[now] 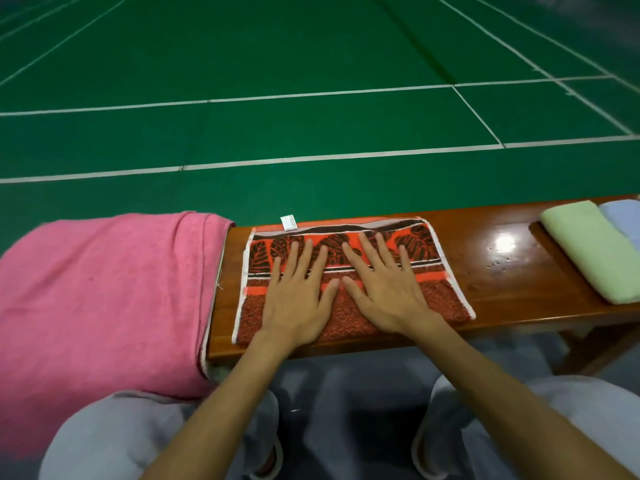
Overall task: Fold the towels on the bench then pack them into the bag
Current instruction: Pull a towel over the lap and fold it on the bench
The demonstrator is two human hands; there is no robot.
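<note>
A folded orange and dark brown patterned towel (436,299) lies flat on the wooden bench (502,271), a white tag sticking out at its far edge. My left hand (298,292) and my right hand (381,289) both press flat on it, fingers straight and spread, thumbs nearly touching at the middle. A large pink towel (104,299) drapes over the bench's left end and hangs toward me. A folded light green towel (595,251) and a folded pale blue towel (623,216) lie at the bench's right end. No bag is in view.
Beyond the bench stretches a green court floor (311,64) with white lines. My knees in grey trousers (554,427) sit under the bench's near edge. Bare glossy wood shows between the patterned towel and the green one.
</note>
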